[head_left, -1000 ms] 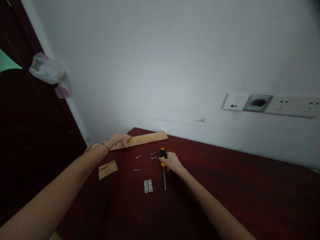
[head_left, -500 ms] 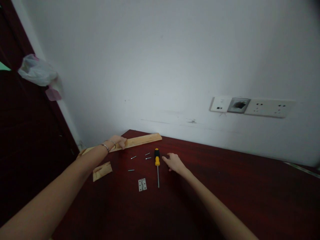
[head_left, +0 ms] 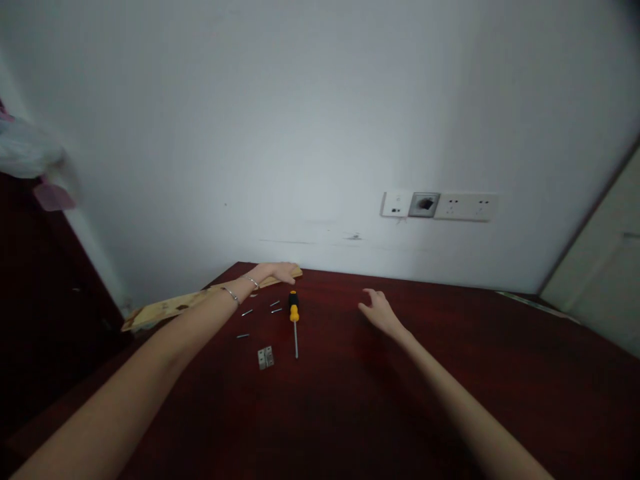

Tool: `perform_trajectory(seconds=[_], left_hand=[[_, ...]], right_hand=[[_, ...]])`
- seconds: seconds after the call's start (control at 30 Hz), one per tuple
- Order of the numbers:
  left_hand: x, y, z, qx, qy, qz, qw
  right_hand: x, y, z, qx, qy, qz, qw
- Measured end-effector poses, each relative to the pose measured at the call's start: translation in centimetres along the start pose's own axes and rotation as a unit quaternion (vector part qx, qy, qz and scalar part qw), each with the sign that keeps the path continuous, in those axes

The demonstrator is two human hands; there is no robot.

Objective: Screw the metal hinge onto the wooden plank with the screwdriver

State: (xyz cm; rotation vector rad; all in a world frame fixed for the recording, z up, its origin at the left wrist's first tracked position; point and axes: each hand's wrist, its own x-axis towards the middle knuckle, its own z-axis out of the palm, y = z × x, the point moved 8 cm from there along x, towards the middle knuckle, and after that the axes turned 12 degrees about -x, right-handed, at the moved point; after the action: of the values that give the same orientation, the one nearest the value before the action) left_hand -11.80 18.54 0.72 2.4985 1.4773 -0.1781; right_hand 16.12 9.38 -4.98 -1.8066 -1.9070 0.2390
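Observation:
My left hand (head_left: 283,271) is on the far end of a long pale wooden board (head_left: 187,301) at the table's back left; its fingers look closed on the board's edge, partly blurred. Bent fingers, apart and with nothing between them, show on my right hand (head_left: 379,310), just over the table to the right. Between the hands lies a screwdriver (head_left: 294,313) with a black and yellow handle, its tip toward me. Left of it are several screws (head_left: 247,312). A silver hinge (head_left: 266,358) lies nearer to me.
The dark red table (head_left: 330,407) meets a pale wall behind. Wall sockets (head_left: 463,207) are at the right, above the table. A white plastic bag (head_left: 25,150) hangs at the far left. A thin strip (head_left: 537,307) lies along the back right edge.
The view has turned rightward. My left hand has slid along the board toward its right end. My right hand has moved right, away from the screwdriver. The small wooden piece no longer shows separately.

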Motion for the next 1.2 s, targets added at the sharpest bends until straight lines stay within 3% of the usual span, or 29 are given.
perform_trajectory(seconds=[0.1, 0.23, 0.33, 0.4, 0.57, 0.9, 1.2], left_hand=[[1.6, 5.8, 1.2, -0.034, -0.010, 0.030, 0.999], [1.2, 13.4, 3.8, -0.083, 0.017, 0.092, 0.992], [0.3, 17.1, 6.4, -0.106, 0.039, 0.113, 0.987], [-0.3, 18.4, 7.9, -0.114, 0.053, 0.111, 0.986], [-0.9, 18.8, 10.0, -0.110, 0.063, 0.074, 0.989], [-2.1, 18.4, 13.3, -0.093, 0.002, -0.010, 0.996], [-2.4, 18.0, 14.1, -0.108, -0.014, -0.022, 0.994]], right_hand=[[-1.0, 2.2, -1.3, -0.027, 0.014, 0.015, 0.999], [-2.9, 4.5, -2.6, -0.064, 0.021, 0.027, 0.997], [-4.6, 5.5, -3.2, -0.093, 0.026, 0.029, 0.995], [-5.7, 5.8, -3.5, -0.114, 0.031, 0.029, 0.993], [-7.9, 6.4, -3.0, -0.169, 0.013, 0.015, 0.985], [-9.0, 7.4, -1.5, -0.213, -0.033, 0.018, 0.976], [-9.3, 7.3, -1.7, -0.225, -0.020, 0.011, 0.974]])
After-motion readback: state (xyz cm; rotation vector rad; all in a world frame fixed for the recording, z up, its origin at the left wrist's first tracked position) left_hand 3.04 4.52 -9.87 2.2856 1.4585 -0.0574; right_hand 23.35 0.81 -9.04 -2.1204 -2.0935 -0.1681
